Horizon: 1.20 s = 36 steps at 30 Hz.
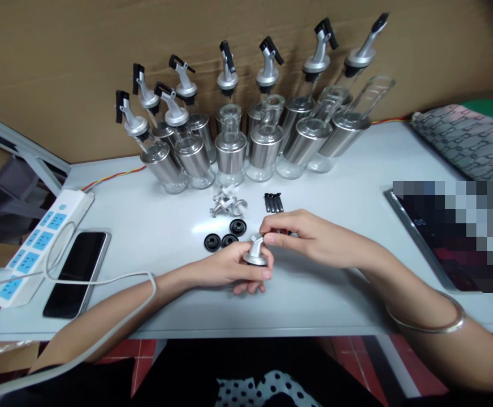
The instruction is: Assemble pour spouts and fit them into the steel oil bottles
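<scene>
My left hand (233, 270) is closed round a silver metal pourer spout (255, 252), held just above the white table (153, 226). My right hand (303, 237) pinches at the top of the same spout, fingers pressed together, with a small dark part barely showing under them. Just beyond the hands lie three black rubber gaskets (225, 236), a small heap of silver spouts (228, 203) and a few black lever pieces (273, 202).
Several glass-and-steel dispenser bottles (231, 148) stand in rows at the back against cardboard, some with spouts fitted. A power strip (38, 243) and a black phone (76, 272) lie left, with a white cable over my left arm. A dark tablet (441, 243) and patterned cloth (467, 138) sit right.
</scene>
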Available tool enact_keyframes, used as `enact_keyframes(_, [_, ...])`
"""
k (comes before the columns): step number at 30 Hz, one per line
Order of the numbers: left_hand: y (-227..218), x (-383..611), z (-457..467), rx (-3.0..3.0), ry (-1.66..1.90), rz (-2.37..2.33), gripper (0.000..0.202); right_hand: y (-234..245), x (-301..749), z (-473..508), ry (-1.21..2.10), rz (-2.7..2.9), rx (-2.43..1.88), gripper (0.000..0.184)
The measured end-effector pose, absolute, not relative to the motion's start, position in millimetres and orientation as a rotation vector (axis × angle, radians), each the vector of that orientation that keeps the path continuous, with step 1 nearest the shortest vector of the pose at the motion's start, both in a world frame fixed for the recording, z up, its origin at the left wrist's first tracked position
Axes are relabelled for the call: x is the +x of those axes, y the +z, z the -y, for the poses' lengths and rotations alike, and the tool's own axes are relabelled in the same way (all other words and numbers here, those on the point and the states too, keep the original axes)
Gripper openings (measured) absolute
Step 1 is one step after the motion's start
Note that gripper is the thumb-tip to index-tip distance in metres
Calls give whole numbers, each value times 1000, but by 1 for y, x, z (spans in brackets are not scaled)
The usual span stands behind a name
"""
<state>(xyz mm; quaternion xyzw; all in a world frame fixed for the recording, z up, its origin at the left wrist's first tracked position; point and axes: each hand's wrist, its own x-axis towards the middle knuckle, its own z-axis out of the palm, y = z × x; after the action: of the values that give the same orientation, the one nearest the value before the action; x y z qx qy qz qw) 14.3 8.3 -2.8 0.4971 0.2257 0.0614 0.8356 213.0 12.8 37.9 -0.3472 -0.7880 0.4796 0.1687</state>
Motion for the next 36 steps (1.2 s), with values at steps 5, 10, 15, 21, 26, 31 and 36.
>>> enact_keyframes(5, [-1, 15, -9, 1083, 120, -457, 39, 39, 211, -12, 1370, 2276, -1003, 26])
enact_keyframes(10, [-2, 14, -8, 1094, 122, -475, 37, 39, 213, -11, 1346, 2280, -1032, 28])
enact_keyframes(15, [-2, 14, -7, 1098, 121, -481, 32, 39, 213, -11, 1344, 2312, -1078, 29])
enact_keyframes(21, [-3, 15, -7, 1096, 139, -471, 30, 37, 214, -10, 1351, 2332, -1073, 32])
enact_keyframes(26, [-2, 15, -6, 1085, 134, -513, 31, 38, 211, -10, 1364, 2289, -1083, 37])
enact_keyframes(31, [0, 15, -6, 1073, 139, -543, 35, 36, 211, -9, 1286, 2306, -1150, 43])
enact_keyframes(36, [0, 15, -6, 1087, 118, -567, 36, 34, 210, -8, 1198, 2333, -1170, 46])
